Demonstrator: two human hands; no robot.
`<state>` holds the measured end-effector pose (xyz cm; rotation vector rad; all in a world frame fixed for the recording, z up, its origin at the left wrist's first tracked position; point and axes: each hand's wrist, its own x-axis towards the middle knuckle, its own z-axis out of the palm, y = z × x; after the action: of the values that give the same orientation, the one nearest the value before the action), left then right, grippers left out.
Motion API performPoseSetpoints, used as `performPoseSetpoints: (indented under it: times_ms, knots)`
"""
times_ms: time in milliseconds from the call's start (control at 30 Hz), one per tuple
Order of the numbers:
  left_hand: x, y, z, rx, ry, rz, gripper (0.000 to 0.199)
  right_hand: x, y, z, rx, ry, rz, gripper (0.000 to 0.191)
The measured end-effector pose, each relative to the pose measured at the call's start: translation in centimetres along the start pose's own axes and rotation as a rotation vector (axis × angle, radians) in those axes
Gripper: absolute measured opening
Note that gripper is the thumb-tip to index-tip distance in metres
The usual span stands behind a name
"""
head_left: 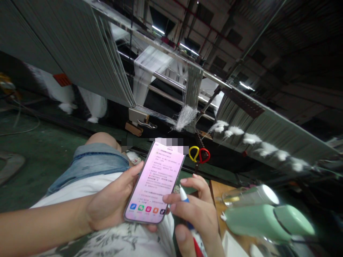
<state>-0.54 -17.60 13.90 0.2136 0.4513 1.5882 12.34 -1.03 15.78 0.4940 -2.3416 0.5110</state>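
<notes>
A phone (154, 182) was grasped in the left hand (112, 203), its back cradled against the palm and its side wrapped by the fingers, above the lap. Its lit pink screen was filled with lines of text over a row of app icons, and the top edge was blurred out. A pen (184, 195) was held in the curled right hand (197, 214), with its white tip just beside the phone's right edge; no contact with the screen could be made out. Beneath the hands, a white patterned cloth (120, 242) and denim shorts (93, 164) were seen. At the right, a pale green flask (268, 221) lay on the near corner of a wooden worktop (217, 192), with a glass tumbler (249, 196) just behind it. Farther out, scissors (199, 154) with yellow and red handles hung beyond the phone. Past them, white yarn tufts (235, 130) clung along a loom (112, 60), above a green floor (40, 160).
</notes>
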Motion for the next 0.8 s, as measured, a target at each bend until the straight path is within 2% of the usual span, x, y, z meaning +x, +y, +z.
performPoseSetpoints:
  times_ms: [633,800]
  knots:
    - [0.03,-0.21,-0.22,-0.005,0.009,0.002,0.065,0.13,0.13,0.17,-0.019,-0.016,0.004,0.019]
    - [0.04,-0.12,-0.13,-0.013,-0.042,0.002,0.067,0.27,0.15,0.19,0.02,-0.033,0.013,0.019]
